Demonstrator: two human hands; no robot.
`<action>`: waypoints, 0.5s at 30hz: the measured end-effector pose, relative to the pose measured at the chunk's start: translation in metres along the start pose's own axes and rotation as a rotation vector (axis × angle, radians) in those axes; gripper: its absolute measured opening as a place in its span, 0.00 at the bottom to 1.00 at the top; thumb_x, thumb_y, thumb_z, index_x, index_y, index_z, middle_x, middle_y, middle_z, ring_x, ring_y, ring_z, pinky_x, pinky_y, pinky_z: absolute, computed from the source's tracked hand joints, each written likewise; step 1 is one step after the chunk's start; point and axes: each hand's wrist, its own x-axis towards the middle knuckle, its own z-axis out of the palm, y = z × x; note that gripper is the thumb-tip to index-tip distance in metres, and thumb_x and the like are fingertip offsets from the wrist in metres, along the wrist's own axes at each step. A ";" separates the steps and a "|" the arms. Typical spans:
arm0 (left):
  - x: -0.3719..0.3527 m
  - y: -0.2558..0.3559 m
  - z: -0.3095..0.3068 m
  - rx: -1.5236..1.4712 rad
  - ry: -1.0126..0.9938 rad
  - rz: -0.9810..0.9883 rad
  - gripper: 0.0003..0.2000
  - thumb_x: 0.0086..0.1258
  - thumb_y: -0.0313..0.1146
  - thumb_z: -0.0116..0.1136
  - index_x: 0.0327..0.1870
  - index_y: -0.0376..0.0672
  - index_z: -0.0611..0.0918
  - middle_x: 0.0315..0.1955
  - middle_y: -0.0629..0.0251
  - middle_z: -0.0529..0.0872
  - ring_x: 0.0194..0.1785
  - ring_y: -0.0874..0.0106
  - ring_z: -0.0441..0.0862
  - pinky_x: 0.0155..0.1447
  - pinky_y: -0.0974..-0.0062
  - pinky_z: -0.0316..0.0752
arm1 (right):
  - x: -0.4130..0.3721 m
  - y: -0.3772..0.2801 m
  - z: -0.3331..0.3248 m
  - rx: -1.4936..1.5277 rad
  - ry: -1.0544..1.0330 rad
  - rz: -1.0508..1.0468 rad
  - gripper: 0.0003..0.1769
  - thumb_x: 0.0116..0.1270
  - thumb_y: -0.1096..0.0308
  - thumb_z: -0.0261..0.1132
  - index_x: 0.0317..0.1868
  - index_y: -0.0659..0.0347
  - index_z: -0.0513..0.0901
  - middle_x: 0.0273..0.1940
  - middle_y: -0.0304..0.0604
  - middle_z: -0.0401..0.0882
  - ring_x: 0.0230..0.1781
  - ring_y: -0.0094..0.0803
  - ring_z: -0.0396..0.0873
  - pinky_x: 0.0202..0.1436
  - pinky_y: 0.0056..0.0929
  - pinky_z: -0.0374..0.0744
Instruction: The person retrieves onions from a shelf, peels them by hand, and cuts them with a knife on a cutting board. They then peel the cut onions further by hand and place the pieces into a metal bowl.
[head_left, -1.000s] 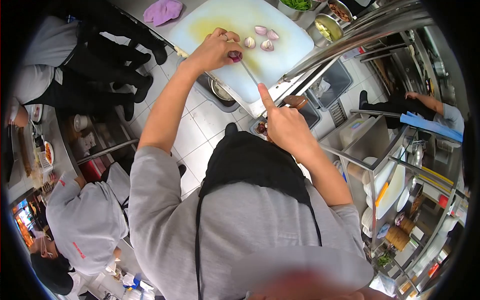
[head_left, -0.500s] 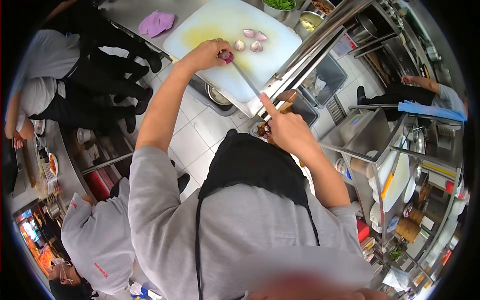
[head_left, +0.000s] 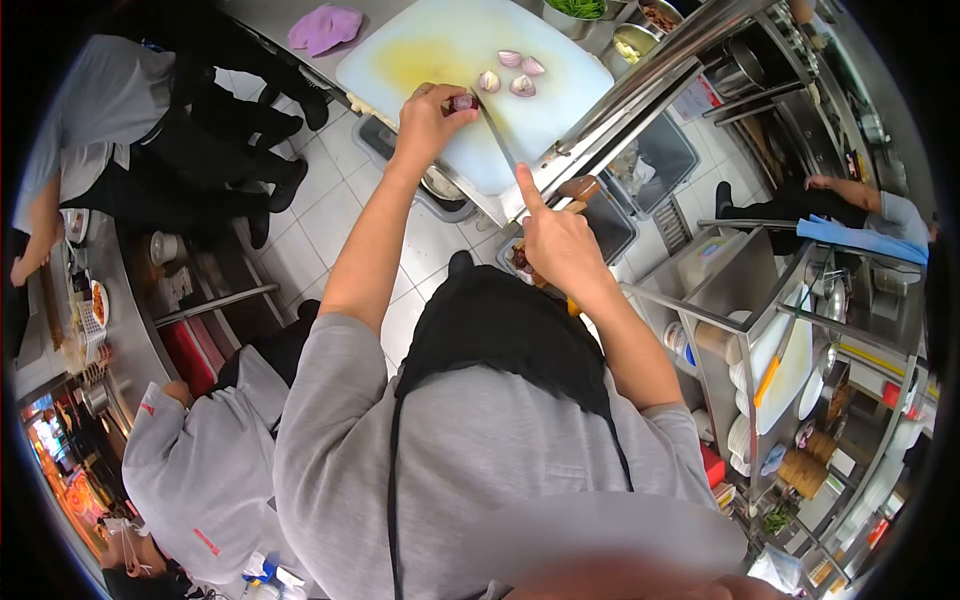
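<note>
My left hand (head_left: pixel 430 122) is closed on a small purple shallot (head_left: pixel 463 103), pinned near the front left of the white cutting board (head_left: pixel 420 30). My right hand (head_left: pixel 562 238) grips a knife (head_left: pixel 497 135) with its index finger stretched along the top. The blade slants up and left over the board, its tip right beside the shallot. Just beyond, several peeled shallot pieces (head_left: pixel 522 86) lie loosely grouped. A yellowish stain marks the board's left side.
A purple cloth (head_left: pixel 325 29) lies left of the board. Bowls, one with chopped greens (head_left: pixel 577 9), stand behind it. Below the counter are grey bins (head_left: pixel 665 150). Co-workers (head_left: pixel 205 470) stand at left, another person (head_left: pixel 850 205) at far right. A steel shelf (head_left: pixel 735 300) holds dishes.
My left hand has shifted right and turned, with the shallot now beside the knife tip. The right hand has moved slightly; the view has shifted a little.
</note>
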 end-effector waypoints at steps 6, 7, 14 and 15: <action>-0.004 -0.010 0.002 -0.044 -0.019 0.009 0.19 0.57 0.28 0.75 0.50 0.37 0.86 0.42 0.56 0.88 0.38 0.67 0.88 0.45 0.71 0.84 | -0.003 -0.002 -0.005 -0.020 0.020 -0.020 0.41 0.66 0.73 0.56 0.79 0.64 0.55 0.26 0.64 0.82 0.27 0.62 0.82 0.39 0.59 0.80; -0.004 -0.011 0.003 -0.083 -0.005 0.000 0.18 0.57 0.27 0.75 0.50 0.36 0.86 0.42 0.57 0.87 0.38 0.67 0.88 0.45 0.71 0.85 | -0.003 -0.001 -0.005 -0.018 0.017 -0.010 0.40 0.67 0.72 0.56 0.79 0.63 0.55 0.26 0.65 0.82 0.27 0.63 0.82 0.39 0.59 0.79; -0.006 -0.016 0.005 -0.213 -0.007 -0.034 0.15 0.58 0.23 0.74 0.47 0.34 0.86 0.43 0.58 0.87 0.42 0.68 0.88 0.48 0.71 0.86 | -0.005 -0.007 -0.016 -0.029 0.015 -0.015 0.38 0.70 0.70 0.56 0.79 0.59 0.56 0.24 0.66 0.81 0.27 0.64 0.82 0.40 0.61 0.79; -0.006 -0.015 0.004 -0.197 0.003 -0.009 0.15 0.58 0.23 0.73 0.47 0.34 0.86 0.43 0.58 0.87 0.43 0.68 0.88 0.49 0.71 0.86 | -0.005 -0.008 -0.016 -0.037 0.012 -0.018 0.38 0.70 0.70 0.56 0.79 0.59 0.56 0.24 0.66 0.81 0.27 0.64 0.82 0.40 0.61 0.79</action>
